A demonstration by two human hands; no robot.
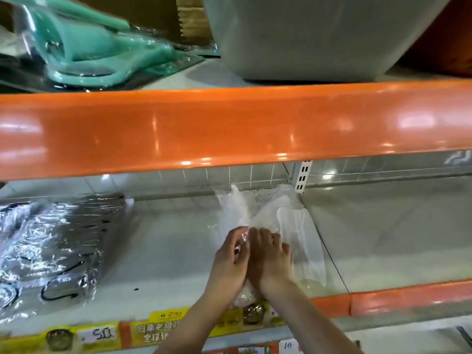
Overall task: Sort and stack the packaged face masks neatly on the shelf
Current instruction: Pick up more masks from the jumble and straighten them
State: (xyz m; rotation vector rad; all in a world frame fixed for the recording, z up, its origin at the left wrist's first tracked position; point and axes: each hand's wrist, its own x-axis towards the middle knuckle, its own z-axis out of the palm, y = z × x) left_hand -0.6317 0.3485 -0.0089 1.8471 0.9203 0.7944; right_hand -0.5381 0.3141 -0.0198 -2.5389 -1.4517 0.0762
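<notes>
Clear plastic packs of white face masks point(286, 226), bunched in a loose, crumpled pile on the pale lower shelf point(166, 251), just left of the shelf's glass divider point(329, 251). One flat white mask visible through the wrap on the pile's right side, lying lengthwise toward the front edge. Top of the pile's wrap sticking up in a peak toward the back of the shelf. Second pile of packs, with dark masks point(51, 246) under shiny wrinkled wrap, lying flat and overlapped, well to the left of the divider. Black ear loops showing at that pile's front.
</notes>
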